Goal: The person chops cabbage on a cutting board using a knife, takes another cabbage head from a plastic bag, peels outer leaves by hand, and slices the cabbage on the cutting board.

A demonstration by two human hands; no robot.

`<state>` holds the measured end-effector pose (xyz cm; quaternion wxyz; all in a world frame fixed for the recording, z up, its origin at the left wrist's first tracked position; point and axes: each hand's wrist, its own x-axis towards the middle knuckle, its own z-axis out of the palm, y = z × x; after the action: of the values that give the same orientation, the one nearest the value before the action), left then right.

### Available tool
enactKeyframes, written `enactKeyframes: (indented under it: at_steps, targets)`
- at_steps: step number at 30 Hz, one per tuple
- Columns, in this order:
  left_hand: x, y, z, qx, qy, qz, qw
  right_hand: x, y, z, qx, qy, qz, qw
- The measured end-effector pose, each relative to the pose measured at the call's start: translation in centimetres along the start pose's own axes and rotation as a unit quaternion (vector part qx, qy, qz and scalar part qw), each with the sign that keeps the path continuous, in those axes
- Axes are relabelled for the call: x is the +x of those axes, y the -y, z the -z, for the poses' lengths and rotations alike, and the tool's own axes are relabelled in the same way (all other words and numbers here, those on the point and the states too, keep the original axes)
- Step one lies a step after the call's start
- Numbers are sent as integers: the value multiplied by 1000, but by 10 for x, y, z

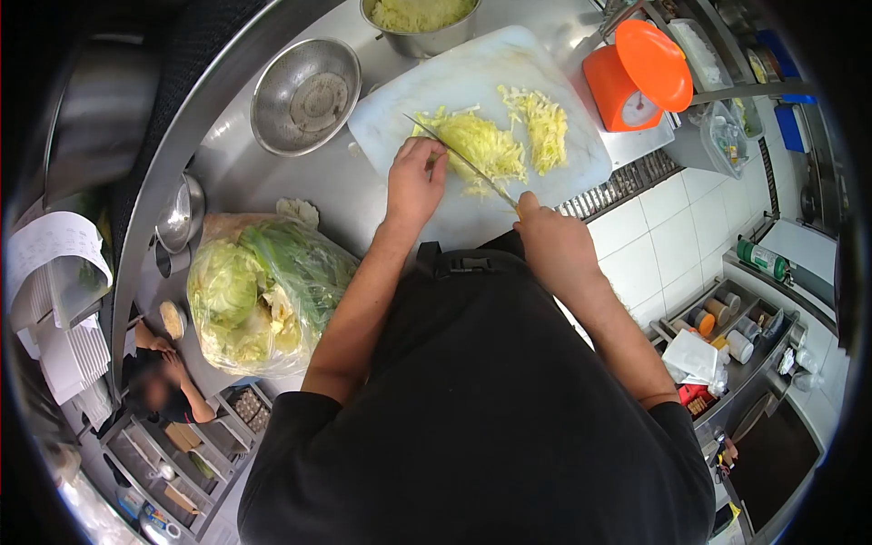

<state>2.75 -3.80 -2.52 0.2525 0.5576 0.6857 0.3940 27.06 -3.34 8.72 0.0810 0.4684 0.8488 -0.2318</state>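
On the white cutting board (381, 113) lies a pile of shredded lettuce (481, 145), pale green and yellow. A second, smaller heap of shreds (548, 136) sits to its right. My right hand (549, 238) grips the handle of a long kitchen knife (470, 169), whose blade slants up and left across the larger pile. At the left edge of that pile is my left hand (420, 174), its fingers bent and pressed together beside the blade. Whether its fingertips pinch the blade or some shreds is hidden.
Left of the board stands a metal colander (306, 97); a bowl of shreds (421, 38) is behind it. A clear bag of lettuce heads (263, 295) rests near my left forearm. An orange scale (627, 82) stands right. Another person (168, 377) is at lower left.
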Motion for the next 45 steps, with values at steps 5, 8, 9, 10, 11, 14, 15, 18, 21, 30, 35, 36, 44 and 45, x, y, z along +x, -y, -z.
enactKeyframes:
  at_steps: [5, 8, 9, 10, 11, 14, 15, 18, 21, 30, 35, 36, 44, 45]
  targets:
    - [1, 2, -3, 4, -9, -14, 1000, 4, -3, -13, -9, -6, -4, 1000]
    - [0, 0, -5, -1, -20, -18, 1000, 16, -6, -25, 13, -26, 17, 999]
    - [1, 1, -5, 2, -21, -21, 1000, 23, -6, -28, 18, -22, 18, 999]
    - [1, 3, -5, 7, -23, -24, 999, 31, -4, -32, 23, -17, 19, 999]
    - [0, 4, -5, 4, -23, -22, 1000, 39, -3, -38, 29, -12, 21, 999]
    - [-1, 3, -4, -8, -19, -17, 1000, 67, -9, -71, 56, -17, 18, 998]
    - [-1, 3, -4, -14, -18, -16, 1000, 71, -9, -68, 55, -3, 10, 998]
    - [-3, 6, -1, 33, -10, -45, 998, 74, -12, -62, 66, 25, -7, 997]
    - [5, 7, 3, 93, -12, -97, 991, 71, -25, -55, 87, 8, -14, 996]
    - [12, -8, -5, 180, 76, -40, 980, 54, -37, -37, 65, -41, -44, 996]
    - [2, -13, -2, 176, 69, 22, 982, 54, -12, -27, 40, -41, -29, 998]
    - [1, -17, 1, 174, 63, 31, 982, 54, -10, -25, 36, -23, -31, 999]
    - [5, -5, 27, 148, 177, -50, 972, 38, 0, -13, 3, 36, -23, 999]
    - [5, -5, 26, 147, 175, -45, 973, 36, 3, -13, 2, 37, -25, 999]
